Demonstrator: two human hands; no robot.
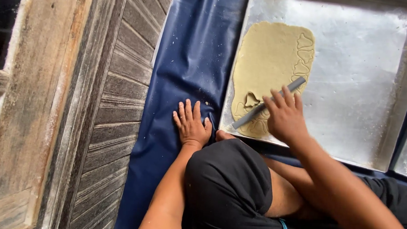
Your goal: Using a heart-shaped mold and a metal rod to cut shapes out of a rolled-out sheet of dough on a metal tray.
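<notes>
One metal baking tray (360,80) holding rolled dough (270,58) with cut shapes; right hand (283,117) flat, fingers spread, on grey rolling rod (268,102); left hand (192,123) splayed on blue mat (192,50) beside tray.

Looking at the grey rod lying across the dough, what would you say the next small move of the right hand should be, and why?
Probably a short roll of the grey rod forward over the dough sheet. The right hand rests on the rod, which lies slantwise across the near part of the dough in the metal tray, while the left hand lies flat on the blue sheet. Cut-out shapes along the dough's right edge suggest going gently there.
</notes>
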